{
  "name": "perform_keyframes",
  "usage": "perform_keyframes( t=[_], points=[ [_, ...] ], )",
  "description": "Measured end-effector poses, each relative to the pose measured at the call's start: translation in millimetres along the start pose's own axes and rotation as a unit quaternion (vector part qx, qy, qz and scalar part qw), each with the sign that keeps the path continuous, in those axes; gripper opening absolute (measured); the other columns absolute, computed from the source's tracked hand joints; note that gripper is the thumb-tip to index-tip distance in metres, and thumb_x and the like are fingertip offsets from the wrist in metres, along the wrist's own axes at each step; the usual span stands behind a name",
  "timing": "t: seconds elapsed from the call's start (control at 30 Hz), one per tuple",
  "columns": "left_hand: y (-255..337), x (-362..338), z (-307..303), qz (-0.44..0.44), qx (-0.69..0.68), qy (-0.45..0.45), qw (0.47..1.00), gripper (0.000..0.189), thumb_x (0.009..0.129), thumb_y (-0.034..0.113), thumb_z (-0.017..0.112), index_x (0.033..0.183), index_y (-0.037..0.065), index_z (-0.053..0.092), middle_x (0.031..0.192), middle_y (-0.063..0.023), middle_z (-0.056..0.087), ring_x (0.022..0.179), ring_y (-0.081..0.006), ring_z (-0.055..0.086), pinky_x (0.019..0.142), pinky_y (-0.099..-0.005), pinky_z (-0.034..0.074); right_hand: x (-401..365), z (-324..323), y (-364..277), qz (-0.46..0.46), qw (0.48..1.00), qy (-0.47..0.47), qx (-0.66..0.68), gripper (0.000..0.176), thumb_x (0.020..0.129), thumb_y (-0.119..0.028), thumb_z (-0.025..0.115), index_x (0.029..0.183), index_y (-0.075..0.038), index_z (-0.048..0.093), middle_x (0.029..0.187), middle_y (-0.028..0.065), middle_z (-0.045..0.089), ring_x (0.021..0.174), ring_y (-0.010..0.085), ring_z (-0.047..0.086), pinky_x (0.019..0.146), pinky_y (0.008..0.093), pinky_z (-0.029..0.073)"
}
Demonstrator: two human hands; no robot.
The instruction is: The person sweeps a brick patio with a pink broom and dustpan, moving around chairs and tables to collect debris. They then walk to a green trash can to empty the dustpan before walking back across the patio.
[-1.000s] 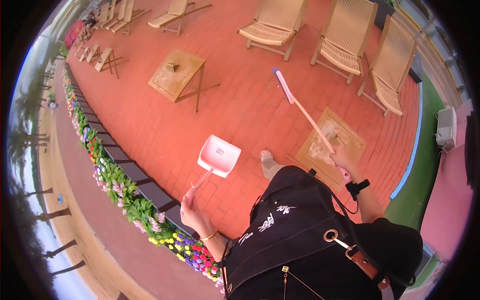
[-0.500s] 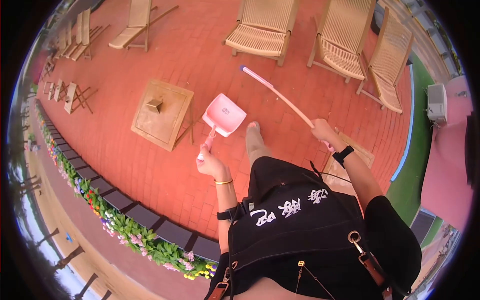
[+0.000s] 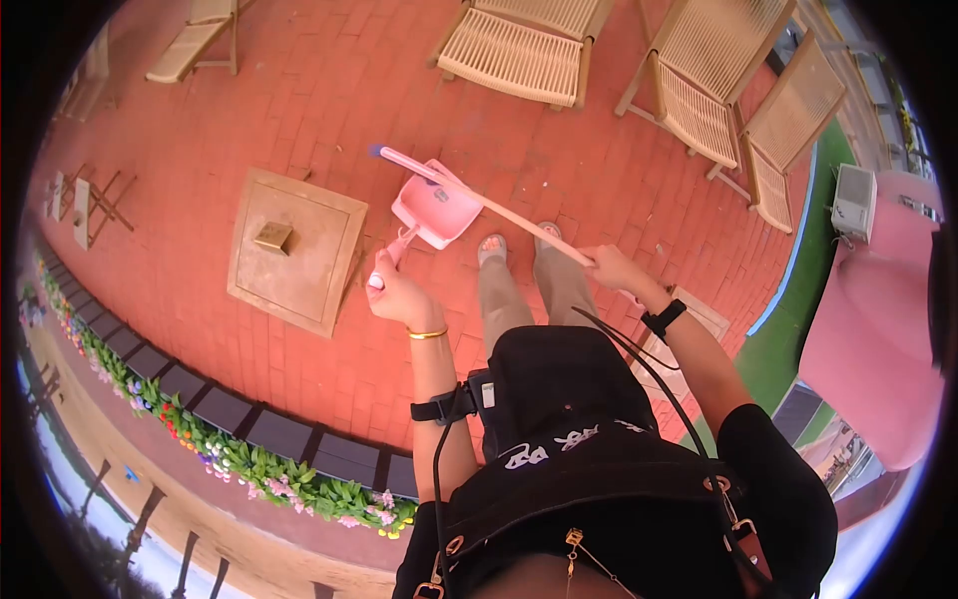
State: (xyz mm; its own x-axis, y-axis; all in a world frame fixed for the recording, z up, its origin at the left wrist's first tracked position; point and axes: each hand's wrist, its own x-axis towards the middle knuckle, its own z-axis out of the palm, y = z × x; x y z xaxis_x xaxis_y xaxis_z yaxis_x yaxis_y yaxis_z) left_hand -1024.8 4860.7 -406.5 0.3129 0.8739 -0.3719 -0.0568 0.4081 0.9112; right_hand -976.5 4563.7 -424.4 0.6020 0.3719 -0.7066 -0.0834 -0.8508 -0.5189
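Note:
My left hand (image 3: 402, 298) is closed around the short handle of a pink dustpan (image 3: 444, 215), whose pan is held out ahead of it over the red brick floor (image 3: 399, 389). In my right hand (image 3: 614, 272) is the long handle of a thin broom (image 3: 529, 229). The broom slants up to the left and crosses over the far part of the pan in this view. Its bluish head end (image 3: 377, 151) reaches just past the dustpan's far left corner. Part of the pan is hidden behind the broom.
A low wooden table (image 3: 309, 285) with a small gold box (image 3: 273, 237) stands on the left. Slatted loungers (image 3: 514, 55) line the far side. Dark planter boxes (image 3: 284, 434) with flowers (image 3: 269, 469) edge the lower left. Another low table (image 3: 699, 317) is at my right.
The broom's far end has swung left, from well right of the dustpan to across it. Both hands have shifted slightly left in view, and both my feet now show.

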Motion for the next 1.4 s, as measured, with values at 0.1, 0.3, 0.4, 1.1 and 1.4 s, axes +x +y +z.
perform_keyframes(
  t=[0.1, 0.3, 0.4, 1.1, 1.4],
  points=[
    [3.9, 16.3, -0.7, -0.028, -0.034, -0.008, 0.999, 0.016, 0.075, 0.001, 0.049, 0.069, -0.011, 0.057, 0.071, -0.0146, 0.06, 0.067, -0.0159, 0.057, 0.071, -0.0259, 0.046, -14.8, -10.9, -1.9, -0.053, 0.997, 0.032, -0.054, 0.03, 0.065, -0.006, 0.049, 0.094, -0.002, 0.056, 0.073, 0.0229, 0.056, 0.07, 0.0349, 0.057, 0.061, 0.0416, 0.045],
    [4.4, 27.9, -0.1, -0.029, 0.004, 0.007, 1.0, 0.017, 0.075, 0.002, 0.049, 0.069, -0.012, 0.056, 0.07, -0.0155, 0.059, 0.066, -0.0175, 0.056, 0.073, -0.0299, 0.049, 43.6, 28.9, -8.1, 0.01, 0.966, 0.105, -0.237, 0.018, 0.069, -0.006, 0.047, 0.084, -0.002, 0.056, 0.069, 0.0193, 0.057, 0.063, 0.0325, 0.058, 0.054, 0.0415, 0.047],
    [13.1, 27.4, 5.1, -0.05, -0.036, -0.026, 0.998, 0.017, 0.075, 0.003, 0.049, 0.069, -0.012, 0.057, 0.07, -0.0143, 0.059, 0.066, -0.0174, 0.056, 0.073, -0.0298, 0.048, 50.6, 19.7, -23.8, 0.036, 0.997, -0.012, -0.069, 0.029, 0.069, -0.009, 0.048, 0.096, -0.003, 0.056, 0.065, 0.0181, 0.056, 0.058, 0.0276, 0.059, 0.051, 0.0362, 0.046],
    [52.8, 112.5, 48.9, -0.118, -0.204, 0.148, 0.96, 0.024, 0.084, 0.009, 0.04, 0.087, -0.012, 0.053, 0.093, -0.0175, 0.058, 0.101, -0.0196, 0.048, 0.094, -0.0306, 0.034, 165.5, -158.4, -202.7, -0.15, 0.972, 0.026, -0.181, 0.026, 0.067, -0.003, 0.047, 0.092, 0.005, 0.05, 0.067, 0.0272, 0.052, 0.066, 0.0393, 0.054, 0.061, 0.0425, 0.043],
    [73.7, 119.4, 113.3, -0.226, -0.25, 0.364, 0.868, 0.029, 0.088, 0.012, 0.028, 0.099, -0.011, 0.043, 0.108, -0.0183, 0.048, 0.109, -0.0227, 0.042, 0.094, -0.0294, 0.035, 363.1, -197.3, -330.8, -0.247, 0.855, -0.126, -0.439, 0.024, 0.074, -0.006, 0.045, 0.092, 0.009, 0.048, 0.065, 0.0232, 0.055, 0.062, 0.0374, 0.056, 0.056, 0.0423, 0.046]
  ],
)
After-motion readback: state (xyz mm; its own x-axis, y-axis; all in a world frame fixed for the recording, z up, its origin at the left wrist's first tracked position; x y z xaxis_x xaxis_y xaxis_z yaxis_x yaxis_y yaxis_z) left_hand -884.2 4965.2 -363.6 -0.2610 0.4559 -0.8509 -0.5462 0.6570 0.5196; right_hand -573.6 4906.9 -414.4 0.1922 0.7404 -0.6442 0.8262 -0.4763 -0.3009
